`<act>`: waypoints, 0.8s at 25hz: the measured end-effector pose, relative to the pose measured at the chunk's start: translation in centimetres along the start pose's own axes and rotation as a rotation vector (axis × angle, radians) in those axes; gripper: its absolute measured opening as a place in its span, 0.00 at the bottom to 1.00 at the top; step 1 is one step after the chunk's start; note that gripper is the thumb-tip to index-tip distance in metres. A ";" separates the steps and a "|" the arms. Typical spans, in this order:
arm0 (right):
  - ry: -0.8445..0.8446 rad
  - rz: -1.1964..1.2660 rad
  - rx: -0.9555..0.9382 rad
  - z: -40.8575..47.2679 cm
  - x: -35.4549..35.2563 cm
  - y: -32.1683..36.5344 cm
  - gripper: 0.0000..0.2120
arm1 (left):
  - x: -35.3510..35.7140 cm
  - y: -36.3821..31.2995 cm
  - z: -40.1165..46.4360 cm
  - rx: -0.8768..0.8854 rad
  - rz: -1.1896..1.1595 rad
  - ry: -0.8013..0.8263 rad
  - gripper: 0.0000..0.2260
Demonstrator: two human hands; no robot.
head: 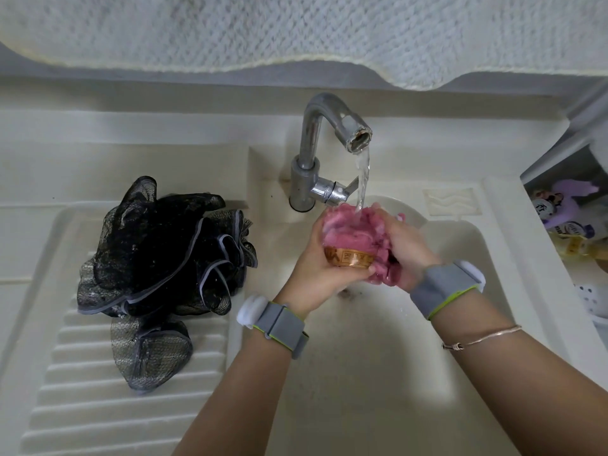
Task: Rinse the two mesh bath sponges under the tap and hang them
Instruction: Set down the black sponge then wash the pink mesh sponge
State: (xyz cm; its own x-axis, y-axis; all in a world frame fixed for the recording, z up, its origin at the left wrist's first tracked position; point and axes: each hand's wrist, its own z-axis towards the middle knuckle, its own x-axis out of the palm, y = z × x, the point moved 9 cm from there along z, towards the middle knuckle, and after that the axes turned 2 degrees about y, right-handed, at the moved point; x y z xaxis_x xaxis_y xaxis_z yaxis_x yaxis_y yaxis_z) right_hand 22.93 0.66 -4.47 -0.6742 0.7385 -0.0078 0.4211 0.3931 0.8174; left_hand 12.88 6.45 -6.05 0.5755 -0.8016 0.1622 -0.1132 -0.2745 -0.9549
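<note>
A pink mesh sponge point(352, 232) with a copper-coloured label band is bunched between both my hands over the sink basin point(368, 357). My left hand point(316, 268) grips it from the left and below. My right hand point(408, 248) grips it from the right. Water runs from the chrome tap point(316, 146) straight onto the top of the pink sponge. A black mesh sponge point(164, 258) with grey edging lies spread on the ribbed draining board point(98, 390) to the left, untouched.
A white knitted cloth point(296, 31) hangs along the top of the view, above the tap. Bottles and a purple toy point(566, 212) crowd a shelf at the right edge. The sink's raised rim point(513, 232) runs between the basin and that shelf.
</note>
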 end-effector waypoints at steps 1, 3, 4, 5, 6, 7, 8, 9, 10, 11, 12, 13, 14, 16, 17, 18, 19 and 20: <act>0.056 0.096 0.050 -0.4 0.6 -0.8 0.19 | 0.1 0.1 0.0 0.006 -0.031 -0.008 0.41; 0.077 -0.016 0.060 -0.7 0.7 -1.5 0.17 | -0.7 0.0 -0.2 -0.028 0.062 -0.126 0.33; 0.047 -0.155 0.023 -0.9 0.3 -1.1 0.16 | -1.3 0.0 -0.4 -0.041 0.146 -0.193 0.31; 0.027 -0.211 -0.056 -1.0 0.1 -0.3 0.12 | -1.9 -0.2 -0.5 -0.046 0.216 -0.234 0.29; 0.058 -0.222 -0.137 -1.4 0.5 0.5 0.09 | -2.1 -0.4 -0.6 -0.045 0.264 -0.248 0.28; 0.116 -0.224 -0.215 -1.8 1.0 1.1 0.12 | -2.2 -0.4 -0.6 -0.051 0.287 -0.251 0.27; 0.199 -0.230 -0.286 -2.4 1.8 1.4 0.15 | -2.3 -0.5 -0.8 -0.056 0.292 -0.252 0.26; 0.256 -0.274 -0.357 -2.9 2.6 1.6 0.15 | -2.3 -0.6 -0.9 -0.068 0.300 -0.260 0.25; 0.303 -0.315 -0.412 -3.3 3.4 1.6 0.14 | -2.1 -0.7 -1.1 -0.077 0.318 -0.258 0.24; 0.327 -0.382 -0.450 -3.6 3.9 1.5 0.15 | -1.8 -0.8 -1.1 -0.083 0.332 -0.245 0.22; 0.292 -0.477 -0.464 -3.4 4.1 1.2 0.16 | -1.5 -0.8 -1.0 -0.094 0.340 -0.221 0.17; 0.240 -0.565 -0.464 -3.1 4.1 0.9 0.20 | -1.1 -0.8 -0.9 -0.110 0.347 -0.200 0.12; 0.177 -0.633 -0.451 -2.7 3.9 0.7 0.25 | -1.0 -0.8 -0.7 -0.116 0.376 -0.190 0.11; 0.085 -0.697 -0.413 -2.1 3.7 0.4 0.29 | -1.1 -1.0 -0.7 -0.120 0.489 -0.195 0.12; 0.050 -0.716 -0.386 -1.8 3.6 0.2 0.28 | -1.0 -1.2 -0.9 -0.118 0.553 -0.193 0.12; 0.018 -0.738 -0.359 -1.6 3.5 0.1 0.26 | -1.0 -1.1 -1.0 -0.115 0.587 -0.189 0.11; -0.007 -0.764 -0.334 -1.5 3.5 0.2 0.25 | -1.0 -1.0 -1.1 -0.117 0.597 -0.183 0.10; -0.027 -0.781 -0.305 -1.3 3.4 0.1 0.23 | -0.9 -0.8 -1.2 -0.132 0.577 -0.168 0.09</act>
State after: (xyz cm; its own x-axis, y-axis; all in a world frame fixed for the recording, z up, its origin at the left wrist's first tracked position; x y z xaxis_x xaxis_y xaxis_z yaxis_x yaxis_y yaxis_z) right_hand 19.89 2.51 -3.72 -0.6877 0.3299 -0.6467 -0.3456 0.6346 0.6913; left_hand 11.49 6.76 -5.17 0.5100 -0.7487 -0.4235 -0.5375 0.1070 -0.8365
